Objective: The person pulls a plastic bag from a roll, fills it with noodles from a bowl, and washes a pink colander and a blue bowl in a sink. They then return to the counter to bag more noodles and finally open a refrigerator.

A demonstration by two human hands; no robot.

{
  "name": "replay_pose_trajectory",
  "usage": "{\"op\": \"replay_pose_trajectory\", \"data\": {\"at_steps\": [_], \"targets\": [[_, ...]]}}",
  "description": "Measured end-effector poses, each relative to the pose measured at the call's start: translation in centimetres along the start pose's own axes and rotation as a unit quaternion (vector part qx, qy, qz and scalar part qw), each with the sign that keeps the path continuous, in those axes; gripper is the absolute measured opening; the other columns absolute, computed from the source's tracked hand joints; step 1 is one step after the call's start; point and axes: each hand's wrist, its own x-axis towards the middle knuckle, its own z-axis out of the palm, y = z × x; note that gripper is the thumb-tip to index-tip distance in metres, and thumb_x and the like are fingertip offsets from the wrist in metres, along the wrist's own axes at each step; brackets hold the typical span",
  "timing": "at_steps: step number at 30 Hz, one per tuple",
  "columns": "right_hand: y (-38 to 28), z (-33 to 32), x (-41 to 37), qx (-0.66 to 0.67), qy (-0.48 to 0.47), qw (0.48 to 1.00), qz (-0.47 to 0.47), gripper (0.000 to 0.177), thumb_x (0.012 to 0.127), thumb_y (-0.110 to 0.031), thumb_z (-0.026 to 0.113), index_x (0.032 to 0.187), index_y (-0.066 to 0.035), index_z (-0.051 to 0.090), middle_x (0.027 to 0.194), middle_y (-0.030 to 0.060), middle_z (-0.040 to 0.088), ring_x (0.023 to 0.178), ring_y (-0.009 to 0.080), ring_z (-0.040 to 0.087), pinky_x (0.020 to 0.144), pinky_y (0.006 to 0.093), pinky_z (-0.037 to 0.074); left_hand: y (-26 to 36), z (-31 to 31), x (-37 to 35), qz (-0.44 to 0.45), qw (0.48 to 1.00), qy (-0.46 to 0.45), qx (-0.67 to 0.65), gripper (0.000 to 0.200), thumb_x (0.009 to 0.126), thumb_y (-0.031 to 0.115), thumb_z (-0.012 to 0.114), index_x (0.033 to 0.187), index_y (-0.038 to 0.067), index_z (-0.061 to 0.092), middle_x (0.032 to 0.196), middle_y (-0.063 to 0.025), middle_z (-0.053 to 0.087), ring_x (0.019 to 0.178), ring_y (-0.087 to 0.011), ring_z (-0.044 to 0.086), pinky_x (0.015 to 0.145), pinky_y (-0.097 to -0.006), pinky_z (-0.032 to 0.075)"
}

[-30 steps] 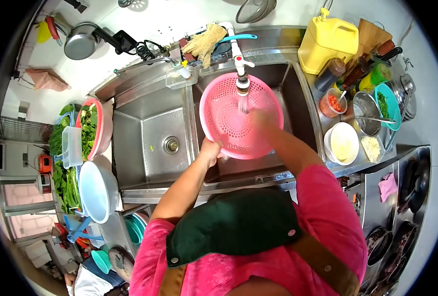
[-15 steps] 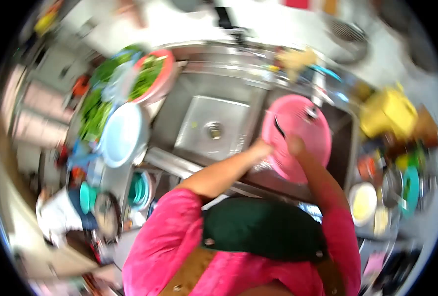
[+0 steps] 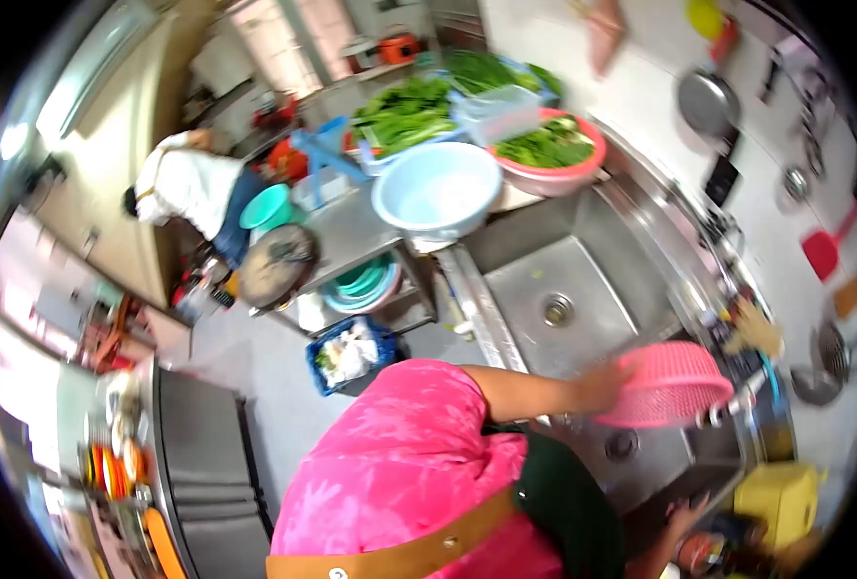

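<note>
Kitchen's pretty busy, with a steel double sink [image 3: 583, 261] running down the right side and a grey floor on the left. Left hand [image 3: 607, 384] is out over the sink with the fingers closed on the rim of a pink colander [image 3: 668, 386]. It's motion-blurred, so I can't make out the exact grip. The colander is tipped on its side, over the near end of the sink and right beside the tap [image 3: 732, 413].

Right hand [image 3: 684, 511] is down low at the counter edge, near a yellow jug [image 3: 781, 497]. The fingers look a bit spread, but honestly I can't tell if they've got hold of anything.

At the far end of the sink there's a pale blue basin [image 3: 438, 190], and just beside it a pink bowl [image 3: 583, 169] of greens, with more greens [image 3: 404, 114] piled behind. Another person in a white top [image 3: 182, 191] is bent over, well apart from the sink.
</note>
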Motion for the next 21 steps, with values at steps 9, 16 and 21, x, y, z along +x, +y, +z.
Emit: {"op": "replay_pose_trajectory", "data": {"at_steps": [9,16,21], "targets": [[-0.7,2.3,-3.9,0.131,-0.260,0.956,-0.046,0.026,0.085,-0.018,0.046,0.103,-0.001,0.053,0.087,0.0111,0.055,0.074,0.0166,0.054,0.068,0.0274,0.045,-1.6,-11.3,-2.9,0.177,0.949,0.118,-0.231,0.080,0.072,0.008,0.055,0.135,0.014,0.007,0.133,-0.0189,0.025,0.108,-0.0347,0.045,0.089,-0.0337,0.039],[-7.8,5.2,-0.7,-0.151,0.072,0.915,-0.368,0.032,0.086,-0.023,0.046,0.103,0.003,0.052,0.081,0.0136,0.057,0.071,0.0202,0.054,0.067,0.0286,0.044,-7.4,-20.1,-2.5,0.111,0.824,0.487,-0.269,0.077,0.067,-0.011,0.048,0.132,0.002,0.009,0.129,-0.0194,0.030,0.121,-0.0273,0.029,0.098,-0.0306,0.026],[-14.6,7.0,6.6,-0.295,0.243,0.658,-0.648,0.038,0.086,-0.027,0.045,0.103,0.006,0.052,0.076,0.0154,0.058,0.068,0.0227,0.054,0.066,0.0295,0.044,-17.2,-25.6,-2.3,-0.045,0.675,0.633,-0.375,0.069,0.065,-0.008,0.047,0.126,-0.001,0.016,0.118,-0.0179,0.037,0.111,-0.0247,0.038,0.095,-0.0307,0.029]]}}
